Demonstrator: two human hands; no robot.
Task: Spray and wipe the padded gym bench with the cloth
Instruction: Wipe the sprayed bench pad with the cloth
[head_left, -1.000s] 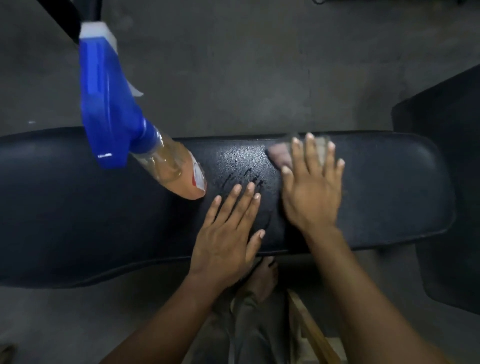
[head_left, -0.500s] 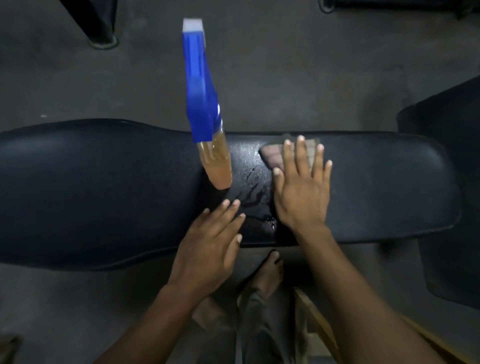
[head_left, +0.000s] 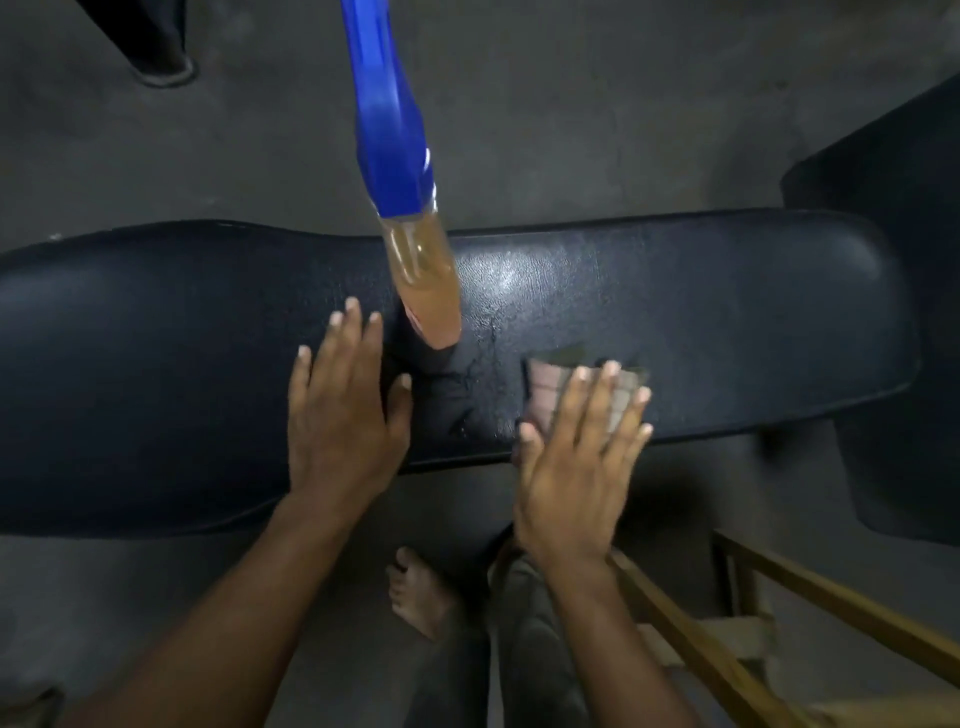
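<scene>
The black padded bench (head_left: 727, 291) runs left to right across the head view. A spray bottle (head_left: 423, 280) with a blue head and amber liquid stands on its middle. My left hand (head_left: 343, 415) lies flat on the pad just left of the bottle, fingers apart, holding nothing. My right hand (head_left: 571, 467) presses flat on a folded checked cloth (head_left: 545, 389) at the bench's near edge, right of the bottle. Wet streaks (head_left: 483, 364) glisten on the pad between bottle and cloth. Most of the cloth is hidden under my fingers.
Another dark pad (head_left: 893, 260) stands at the right edge. A wooden frame (head_left: 779, 623) slants across the lower right. A black equipment foot (head_left: 156, 47) rests on the concrete floor at the top left. My bare foot (head_left: 421, 597) is under the bench's near edge.
My right hand has slid the cloth from the bench's far edge back to its near edge. My left hand has moved forward onto the pad beside the bottle.
</scene>
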